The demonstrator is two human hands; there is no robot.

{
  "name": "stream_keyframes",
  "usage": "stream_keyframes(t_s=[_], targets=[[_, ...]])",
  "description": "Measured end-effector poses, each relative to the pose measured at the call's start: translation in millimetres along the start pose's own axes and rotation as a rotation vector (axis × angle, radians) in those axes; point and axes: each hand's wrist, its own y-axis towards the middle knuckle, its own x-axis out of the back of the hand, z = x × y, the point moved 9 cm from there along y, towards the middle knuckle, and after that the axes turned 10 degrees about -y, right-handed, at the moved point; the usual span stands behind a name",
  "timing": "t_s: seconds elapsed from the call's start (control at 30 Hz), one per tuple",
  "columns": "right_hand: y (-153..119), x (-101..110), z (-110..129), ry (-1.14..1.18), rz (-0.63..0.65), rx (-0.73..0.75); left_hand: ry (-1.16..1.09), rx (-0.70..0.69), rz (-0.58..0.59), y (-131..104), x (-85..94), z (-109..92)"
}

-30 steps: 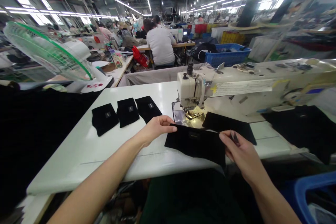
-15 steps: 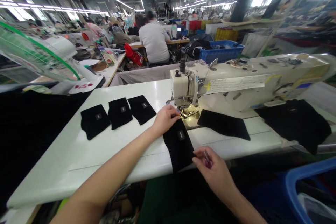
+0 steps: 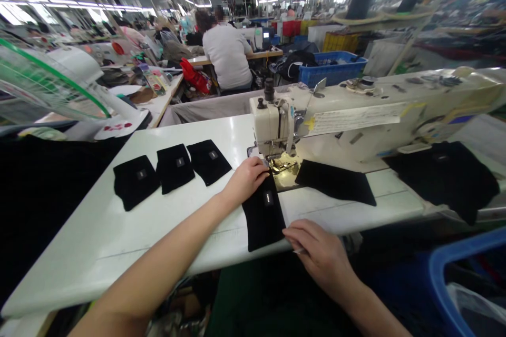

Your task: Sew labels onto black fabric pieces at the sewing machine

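A black fabric piece with a small dark label lies on the white table, its far end by the presser foot of the sewing machine. My left hand is closed at its far left edge, fingertips pressed together on the cloth next to the foot. Lower down, my right hand pinches its near right edge. A small pale tip sticks out under those fingers, part of an object tucked in the palm, mostly hidden. Another black piece without a visible label lies right of the foot.
Three labelled black pieces lie in a row on the left of the table. More black cloth hangs over the right edge. A blue basket stands lower right, a green-rimmed fan at left. A co-worker sits ahead.
The view has shifted slightly. My right hand has turned over so its back shows, covering the small tool with a pinkish part seen before. The left hand keeps its place by the foot.
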Motion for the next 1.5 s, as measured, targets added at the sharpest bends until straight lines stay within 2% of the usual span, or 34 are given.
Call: stream_keyframes(t_s=[0.13, 0.37, 0.53, 0.83, 1.2, 1.3, 1.4, 1.5], targets=[[5.3, 0.5, -3.8, -0.031, 0.005, -0.037, 0.002, -0.006, -0.007, 5.0, -0.2, 4.2], [8.6, -3.6, -7.7, -0.001, 0.055, -0.082, 0.126, -0.052, 0.039, 5.9, -1.4, -2.4], [9.7, -5.9, -9.0, -0.016, 0.101, -0.118, 0.118, -0.032, 0.03, 6.2, -0.6, -0.3], [10.1, -6.0, -7.0, -0.058, 0.12, -0.106, 0.061, -0.08, 0.032, 2.4, -0.2, -2.6], [18.1, -11.7, -8.6, -0.167, 0.275, -0.114, 0.118, -0.045, 0.077, 5.1, 0.4, -2.2], [16.3, -10.7, -7.4, -0.214, 0.296, -0.101, 0.182, -0.011, 0.109, -5.3, 1.9, -21.9], [11.1, -9.8, -6.4, -0.274, 0.293, -0.073, 0.134, -0.059, 0.161, -30.6, 2.7, -65.2], [5.4, -10.0, -5.2, -0.297, 0.278, -0.032, 0.01, -0.147, 0.293, -63.9, -4.6, -107.5]])
